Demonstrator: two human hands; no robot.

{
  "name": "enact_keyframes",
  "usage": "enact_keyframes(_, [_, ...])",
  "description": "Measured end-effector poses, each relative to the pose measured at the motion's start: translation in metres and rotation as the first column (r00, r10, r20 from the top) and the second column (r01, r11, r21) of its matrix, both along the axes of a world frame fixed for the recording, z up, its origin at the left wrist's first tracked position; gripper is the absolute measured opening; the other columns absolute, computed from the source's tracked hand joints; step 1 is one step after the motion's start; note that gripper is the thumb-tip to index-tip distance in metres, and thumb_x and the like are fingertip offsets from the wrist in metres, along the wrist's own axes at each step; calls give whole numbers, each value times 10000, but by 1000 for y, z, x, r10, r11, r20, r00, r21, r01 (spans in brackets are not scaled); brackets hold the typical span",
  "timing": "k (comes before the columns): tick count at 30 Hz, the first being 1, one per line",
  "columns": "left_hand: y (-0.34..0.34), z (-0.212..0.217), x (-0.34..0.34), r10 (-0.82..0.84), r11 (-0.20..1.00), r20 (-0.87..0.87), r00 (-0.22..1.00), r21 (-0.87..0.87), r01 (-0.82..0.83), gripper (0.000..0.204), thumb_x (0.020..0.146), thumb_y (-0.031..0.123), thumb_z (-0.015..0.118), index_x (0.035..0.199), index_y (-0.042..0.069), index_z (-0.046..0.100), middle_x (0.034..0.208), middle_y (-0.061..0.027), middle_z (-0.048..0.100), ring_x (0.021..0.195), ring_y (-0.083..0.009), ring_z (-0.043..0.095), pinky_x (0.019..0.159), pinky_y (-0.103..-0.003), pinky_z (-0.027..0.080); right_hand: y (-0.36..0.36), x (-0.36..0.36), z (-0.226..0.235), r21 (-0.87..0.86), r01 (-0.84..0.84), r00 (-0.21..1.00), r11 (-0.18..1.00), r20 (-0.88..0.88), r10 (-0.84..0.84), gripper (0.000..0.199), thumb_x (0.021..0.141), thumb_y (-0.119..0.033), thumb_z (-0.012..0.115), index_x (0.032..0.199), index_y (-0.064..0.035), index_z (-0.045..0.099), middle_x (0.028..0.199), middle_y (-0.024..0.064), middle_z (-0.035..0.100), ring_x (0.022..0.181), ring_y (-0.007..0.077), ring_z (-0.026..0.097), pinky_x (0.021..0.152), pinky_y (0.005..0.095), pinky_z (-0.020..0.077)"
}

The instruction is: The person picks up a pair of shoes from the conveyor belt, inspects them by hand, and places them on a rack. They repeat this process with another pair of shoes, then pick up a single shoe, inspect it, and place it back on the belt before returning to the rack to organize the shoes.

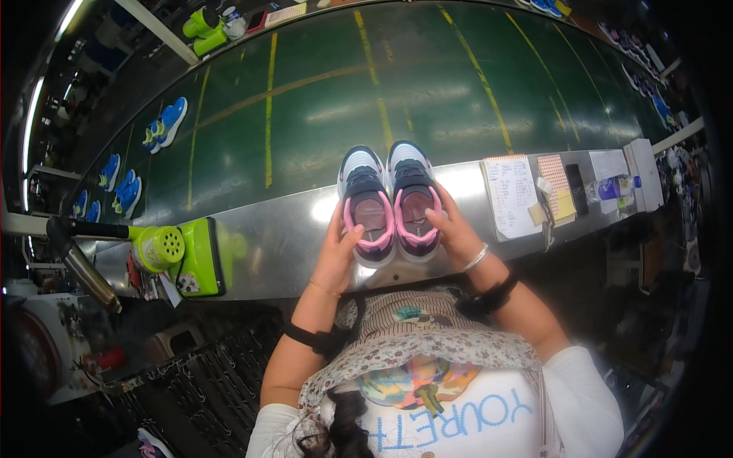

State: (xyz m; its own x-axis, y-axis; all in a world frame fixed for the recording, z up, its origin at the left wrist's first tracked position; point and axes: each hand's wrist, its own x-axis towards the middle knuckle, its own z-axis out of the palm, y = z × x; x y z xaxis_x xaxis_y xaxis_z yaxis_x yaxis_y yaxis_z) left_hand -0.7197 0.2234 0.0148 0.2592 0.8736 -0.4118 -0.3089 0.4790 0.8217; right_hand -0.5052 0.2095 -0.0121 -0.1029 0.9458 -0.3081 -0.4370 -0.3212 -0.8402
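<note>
A pair of children's sneakers, navy and light blue with pink collar linings, is held side by side in front of me, toes pointing away. My left hand [339, 243] grips the left sneaker [367, 210], its thumb at the collar opening. Around the outer side of the right sneaker [414, 202] wraps my right hand [453, 233], with the thumb resting over the pink collar. Both shoes are over the metal ledge [282, 229]; whether their soles touch it I cannot tell.
Beyond the ledge runs a green conveyor belt [313, 122] with yellow lines, carrying blue sneakers [166, 124] at left. A bright green machine [200, 256] stands left on the ledge. To the right lie a written notepad [511, 195], a dark phone [574, 189] and a plastic bottle [613, 188].
</note>
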Motion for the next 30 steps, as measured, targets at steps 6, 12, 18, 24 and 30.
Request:
enact_keyframes(6, [0, -15, -8, -17, 992, -6, 1000, 129, 18, 815, 710, 56, 608, 1381, 138, 152, 1305, -70, 346, 1198, -205, 349, 968, -326, 294, -3, 3, 2, 52, -31, 999, 998, 22, 30, 763, 733, -81, 627, 1367, -139, 205, 1282, 104, 308, 1117, 202, 404, 896, 310, 379])
enact_keyframes(12, [-6, -34, -15, -35, 971, 8, 999, 237, 32, 965, 607, -117, 591, 1389, 156, 97, 1306, -86, 337, 1193, -217, 365, 980, -344, 305, -9, 6, -14, 176, -129, 990, 976, 83, 116, 802, 674, 49, 586, 1355, -142, 208, 1334, 106, 265, 1207, 219, 332, 974, 354, 315])
enact_keyframes(18, [-11, -49, -18, -54, 953, -78, 995, 294, 75, 968, 611, -130, 583, 1391, 175, 97, 1345, -83, 281, 1208, -220, 349, 982, -347, 308, -10, 8, -29, 443, -140, 890, 886, 449, -84, 801, 610, 4, 622, 1321, -131, 281, 1341, 158, 240, 1260, 275, 261, 1003, 359, 274])
enact_keyframes(24, [-11, -73, -28, 55, 812, -438, 897, 543, 216, 951, 615, -61, 645, 1384, 170, 134, 1401, -112, 187, 1260, -231, 262, 1001, -366, 278, -12, 13, -21, 492, -244, 709, 835, 678, -192, 760, 575, -13, 612, 1283, -125, 357, 1346, 172, 224, 1229, 316, 295, 1009, 369, 264])
enact_keyframes(30, [-15, -58, -24, 293, 703, -764, 575, 580, 412, 795, 611, 63, 691, 1316, 163, 336, 1386, -155, 207, 1220, -328, 275, 991, -402, 267, -18, 13, -29, 462, -247, 544, 852, 794, -273, 691, 583, -54, 647, 1234, -162, 441, 1326, 186, 255, 1204, 357, 303, 1005, 390, 261])
